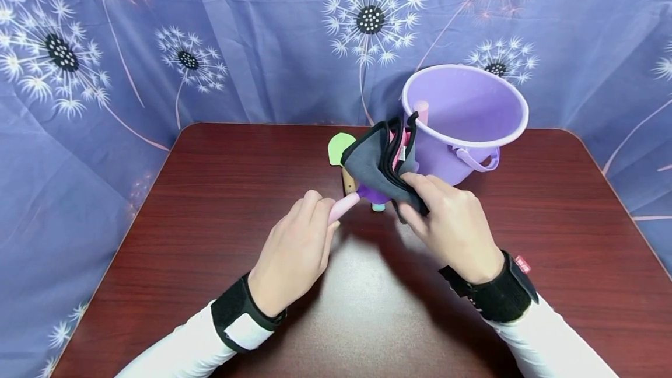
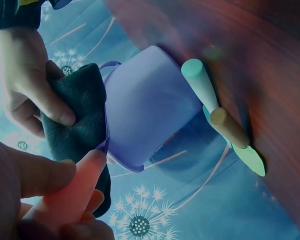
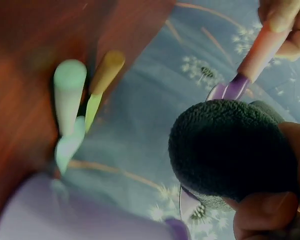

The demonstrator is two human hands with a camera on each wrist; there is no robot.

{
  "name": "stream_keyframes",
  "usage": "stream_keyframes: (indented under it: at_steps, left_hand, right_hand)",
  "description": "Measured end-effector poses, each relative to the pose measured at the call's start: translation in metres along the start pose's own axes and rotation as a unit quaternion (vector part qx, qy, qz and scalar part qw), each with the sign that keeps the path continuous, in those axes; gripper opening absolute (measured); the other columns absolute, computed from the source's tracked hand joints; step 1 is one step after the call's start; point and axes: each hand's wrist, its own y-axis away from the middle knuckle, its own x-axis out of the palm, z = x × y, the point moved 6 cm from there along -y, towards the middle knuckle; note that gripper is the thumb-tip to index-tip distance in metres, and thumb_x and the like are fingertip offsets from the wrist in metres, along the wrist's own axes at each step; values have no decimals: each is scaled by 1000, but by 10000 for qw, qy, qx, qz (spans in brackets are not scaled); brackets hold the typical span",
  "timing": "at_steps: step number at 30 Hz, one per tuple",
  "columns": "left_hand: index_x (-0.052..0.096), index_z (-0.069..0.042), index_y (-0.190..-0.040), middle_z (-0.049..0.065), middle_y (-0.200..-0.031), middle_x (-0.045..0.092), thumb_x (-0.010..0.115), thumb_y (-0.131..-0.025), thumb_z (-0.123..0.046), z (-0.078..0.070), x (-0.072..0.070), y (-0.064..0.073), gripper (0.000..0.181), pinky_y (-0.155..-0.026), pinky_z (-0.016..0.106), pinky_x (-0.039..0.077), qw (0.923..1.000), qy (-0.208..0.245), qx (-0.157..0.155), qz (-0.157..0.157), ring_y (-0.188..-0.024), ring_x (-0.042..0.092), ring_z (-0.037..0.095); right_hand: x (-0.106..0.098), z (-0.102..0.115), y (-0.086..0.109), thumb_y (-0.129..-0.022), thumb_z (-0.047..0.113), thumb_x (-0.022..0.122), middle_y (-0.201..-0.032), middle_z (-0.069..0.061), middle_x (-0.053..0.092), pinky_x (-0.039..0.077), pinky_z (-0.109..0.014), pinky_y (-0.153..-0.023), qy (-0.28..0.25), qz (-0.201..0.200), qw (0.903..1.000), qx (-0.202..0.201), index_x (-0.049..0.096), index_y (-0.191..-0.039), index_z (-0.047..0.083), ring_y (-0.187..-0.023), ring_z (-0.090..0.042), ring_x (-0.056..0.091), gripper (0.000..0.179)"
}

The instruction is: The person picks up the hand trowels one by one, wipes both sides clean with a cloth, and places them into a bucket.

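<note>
My left hand point(image 1: 298, 244) grips the pale pink handle point(image 1: 343, 207) of a toy shovel with a purple neck point(image 3: 235, 89). Over the shovel's blade lies a folded dark grey cloth point(image 1: 370, 162) with black edging and a bit of pink in its folds. My right hand point(image 1: 454, 223) holds this cloth, thumb and fingers pinching it around the blade. Most of the blade is hidden under the cloth; a purple edge of it point(image 3: 189, 204) shows in the right wrist view. Shovel and cloth are held above the table.
A purple bucket point(image 1: 438, 159) stands behind my right hand, with a pink handle end point(image 1: 422, 111) at its inner rim. Beyond the cloth lie a green tool point(image 1: 338, 147) with a wooden handle and a mint-and-white handled tool point(image 2: 202, 85). A blue dandelion-print curtain point(image 1: 273, 45) hangs behind the table.
</note>
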Motion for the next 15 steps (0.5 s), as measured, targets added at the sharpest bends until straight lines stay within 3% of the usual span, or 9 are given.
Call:
stream_keyframes:
  at_steps: [7, 11, 15]
  left_hand:
    - [56, 1, -111, 7, -91, 42, 58, -99, -17, -4, 0, 0, 22, -57, 29, 41, 10000, 21, 85, -33, -72, 41, 20]
    - [57, 1, -111, 7, -91, 42, 58, -99, -16, -5, -1, -1, 21, -58, 29, 40, 9999, 57, 94, -75, -73, 41, 19]
    - [56, 0, -111, 7, -92, 42, 57, -99, -17, -5, -2, -1, 21, -59, 31, 43, 9999, 91, 45, -43, -74, 42, 20]
  right_hand:
    - [6, -2, -1, -88, 15, 68, -100, 8, 68, 49, -28, -75, -1128, 313, 9918, 521, 69, -117, 14, -81, -8, 61, 29]
    - [8, -3, 0, -89, 16, 71, -98, 12, 67, 46, -19, -70, -1577, 354, 9840, 751, 69, -118, 17, -76, -4, 59, 29]
    - [9, -5, 0, -90, 18, 72, -97, 14, 67, 46, -18, -64, -1978, 390, 9749, 947, 69, -119, 21, -71, -3, 58, 29]
